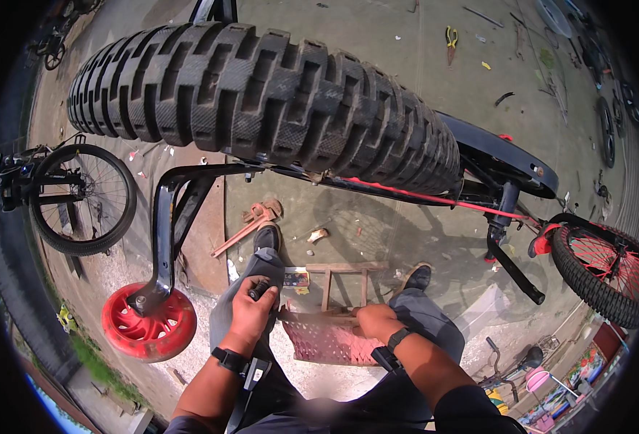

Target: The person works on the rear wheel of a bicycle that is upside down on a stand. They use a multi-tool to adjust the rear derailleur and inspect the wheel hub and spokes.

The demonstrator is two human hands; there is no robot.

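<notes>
And here's the left hand (pixel 250 309), its grip clenched round a short black handle (pixel 259 290) over the grey trouser leg (pixel 224 312), just beyond the upper left corner of a pink perforated panel (pixel 326 341). Across at that panel's upper right corner, the right hand (pixel 378 322) has its fingers curled under, but whether that grip has hold of anything, I cannot tell from up here. Past the panel's far edge, a small wooden frame (pixel 348 267) on the concrete ground (pixel 377 43), and just beside it, near the left hand, a little printed box (pixel 296 278) in yellow and dark colours, its lettering too small to read! Over to the left wristband (pixel 230 359), where a white-faced device (pixel 258 372) sits alongside, any print on it unreadable too. Look up, and a huge knobbly tyre (pixel 261 94) sweeps across, a black metal arm (pixel 162 231) running down to a red wheel (pixel 149 329), a red-spoked wheel (pixel 587 275) out right. A reddish-brown metal tool (pixel 250 227) overlaps the right edge of a brown slab (pixel 214 217), and yellow-handled pliers (pixel 451 47) lie well beyond the tyre.
</notes>
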